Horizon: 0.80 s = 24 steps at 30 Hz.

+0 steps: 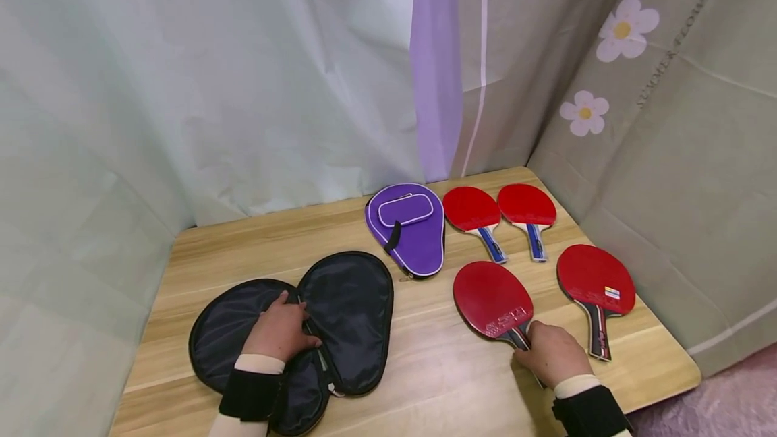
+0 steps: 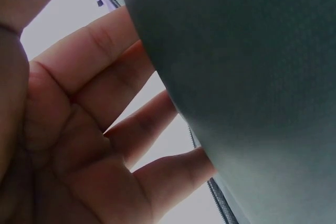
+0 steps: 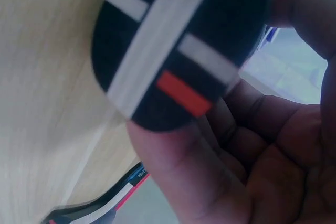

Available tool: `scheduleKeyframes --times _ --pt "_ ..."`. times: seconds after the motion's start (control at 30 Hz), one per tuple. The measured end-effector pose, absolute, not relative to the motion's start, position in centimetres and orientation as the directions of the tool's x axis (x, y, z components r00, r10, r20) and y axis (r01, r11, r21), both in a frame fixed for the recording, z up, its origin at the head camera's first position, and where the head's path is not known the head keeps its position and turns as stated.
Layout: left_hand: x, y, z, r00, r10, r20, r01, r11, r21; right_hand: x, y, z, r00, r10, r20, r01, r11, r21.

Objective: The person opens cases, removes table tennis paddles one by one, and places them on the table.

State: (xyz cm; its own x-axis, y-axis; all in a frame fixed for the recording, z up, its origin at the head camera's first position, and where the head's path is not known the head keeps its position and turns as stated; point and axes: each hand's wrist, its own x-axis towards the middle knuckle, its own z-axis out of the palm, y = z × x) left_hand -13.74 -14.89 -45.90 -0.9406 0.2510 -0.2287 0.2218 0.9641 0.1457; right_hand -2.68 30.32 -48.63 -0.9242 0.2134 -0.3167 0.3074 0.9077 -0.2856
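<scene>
A black zippered paddle case [image 1: 355,315] lies spread open in two halves at the front left. My left hand [image 1: 276,329] is over its left half, near the seam between the halves. In the left wrist view, the outstretched fingers [image 2: 100,45] reach the edge of the dark fabric [image 2: 247,77], which hides their tips. My right hand [image 1: 555,353] grips a red table tennis paddle [image 1: 492,299] by its handle. The handle's striped butt end [image 3: 173,51] shows between thumb and fingers in the right wrist view.
A purple paddle case [image 1: 419,241] lies at the back middle. Two red paddles with blue handles, one left [image 1: 471,209] and one right [image 1: 527,205], are beside it. Another red paddle [image 1: 595,278] lies near the table's right edge. Curtains [image 1: 291,86] hang behind.
</scene>
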Motion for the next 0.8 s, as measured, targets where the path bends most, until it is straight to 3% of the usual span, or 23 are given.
scheduleKeyframes --times 0.8 --pt "-13.4 -14.82 -45.85 -0.946 0.243 -0.217 0.216 0.966 0.139 -2.76 30.66 -48.19 -0.891 0.211 -0.402 0.344 0.891 -0.296"
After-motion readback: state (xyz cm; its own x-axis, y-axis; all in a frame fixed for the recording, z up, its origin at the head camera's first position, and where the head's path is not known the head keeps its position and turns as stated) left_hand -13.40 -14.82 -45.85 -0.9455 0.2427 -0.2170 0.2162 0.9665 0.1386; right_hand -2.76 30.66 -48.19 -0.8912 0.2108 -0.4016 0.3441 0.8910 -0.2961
